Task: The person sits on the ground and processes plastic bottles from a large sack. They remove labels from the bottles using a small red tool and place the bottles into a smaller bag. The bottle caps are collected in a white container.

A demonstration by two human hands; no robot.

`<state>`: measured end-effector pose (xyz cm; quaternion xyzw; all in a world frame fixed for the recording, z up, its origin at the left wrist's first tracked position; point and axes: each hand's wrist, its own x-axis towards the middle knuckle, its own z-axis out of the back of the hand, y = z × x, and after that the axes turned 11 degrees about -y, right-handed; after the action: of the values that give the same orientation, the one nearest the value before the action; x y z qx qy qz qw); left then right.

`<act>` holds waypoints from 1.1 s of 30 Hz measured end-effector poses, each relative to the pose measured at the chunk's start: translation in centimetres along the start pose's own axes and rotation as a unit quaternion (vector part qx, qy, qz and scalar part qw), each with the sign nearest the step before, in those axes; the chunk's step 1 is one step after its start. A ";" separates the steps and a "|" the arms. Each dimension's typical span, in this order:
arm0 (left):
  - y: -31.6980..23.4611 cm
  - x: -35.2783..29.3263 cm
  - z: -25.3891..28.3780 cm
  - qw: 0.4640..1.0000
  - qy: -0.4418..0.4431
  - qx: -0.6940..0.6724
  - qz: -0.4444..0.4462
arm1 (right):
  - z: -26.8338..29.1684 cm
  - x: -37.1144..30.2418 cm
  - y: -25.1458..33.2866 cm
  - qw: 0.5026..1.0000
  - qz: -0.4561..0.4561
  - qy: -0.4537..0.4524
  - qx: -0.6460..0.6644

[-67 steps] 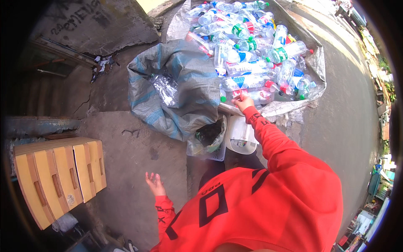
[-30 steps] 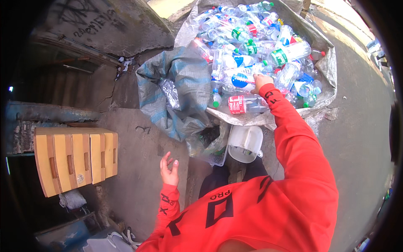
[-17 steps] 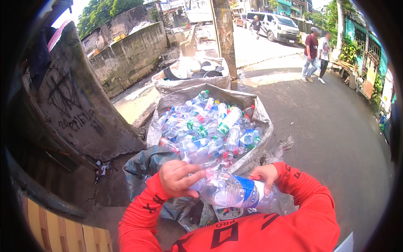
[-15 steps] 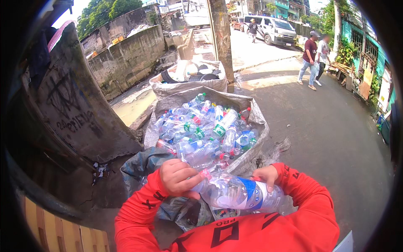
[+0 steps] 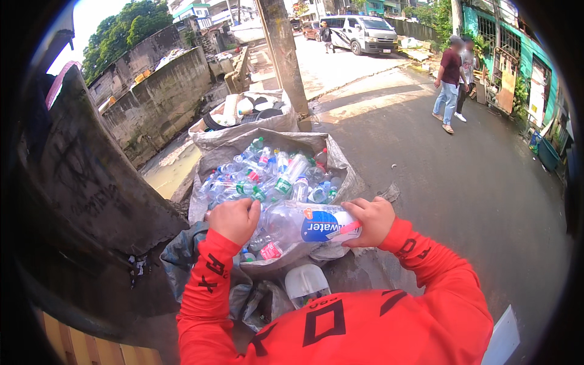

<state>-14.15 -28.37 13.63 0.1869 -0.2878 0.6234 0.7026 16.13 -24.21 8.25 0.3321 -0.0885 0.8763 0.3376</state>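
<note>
A large clear plastic bottle (image 5: 285,224) with a blue and white label lies sideways between my hands, above the near side of a big sack (image 5: 350,182). My left hand (image 5: 233,220) is closed at its neck end, hiding the neck. At the base end my right hand (image 5: 372,222) grips it, thumb and fingers round the label. A pink strip (image 5: 351,227) shows beside my right fingers; I cannot tell whether it belongs to the label. Several clear bottles (image 5: 261,176) with green, red and blue caps or labels fill the sack.
Behind stands another sack (image 5: 243,135) of dark and white plastic pieces, beside a post (image 5: 283,55). A whitish container (image 5: 306,283) and crumpled grey sacking (image 5: 188,249) are close to me. Two people (image 5: 450,82) walk on the right; a van (image 5: 365,33) stands farther back.
The bottle has risen away from my body toward the sack, its label turning. Both hands moved up with it, the left also leftward. The view has swung right, and the two people have come nearer.
</note>
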 end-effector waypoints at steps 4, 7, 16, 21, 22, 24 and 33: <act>-0.9 2.7 -0.6 0.987 0.145 -0.016 -0.072 | 0.1 -2.4 -1.2 0.989 -0.058 0.078 0.116; -3.1 4.2 1.4 0.934 0.134 -0.295 -0.149 | 1.1 -3.5 -3.8 0.963 -0.090 0.101 0.235; -5.0 6.4 1.9 0.898 0.101 -0.337 -0.263 | 4.7 -5.2 -2.8 0.993 -0.040 -0.100 0.045; -5.5 7.0 0.8 0.907 0.148 -0.341 -0.195 | 4.5 -5.8 -2.5 0.980 -0.045 -0.180 -0.068; -5.4 7.0 0.3 0.907 0.152 -0.351 -0.174 | 4.3 -5.8 -2.6 0.977 -0.049 -0.191 -0.086; -5.4 6.4 -0.6 0.864 0.173 -0.471 -0.051 | 3.5 -5.6 -2.5 0.971 -0.056 -0.218 -0.085; -8.9 6.1 -8.3 0.837 -0.004 -0.538 0.101 | -8.0 -8.5 -3.2 0.785 -0.267 -0.046 0.558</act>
<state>-3.64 -19.93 12.01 -0.2478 -0.5979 0.4373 0.6244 18.73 -23.34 -3.52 0.5126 0.4925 0.6313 0.3101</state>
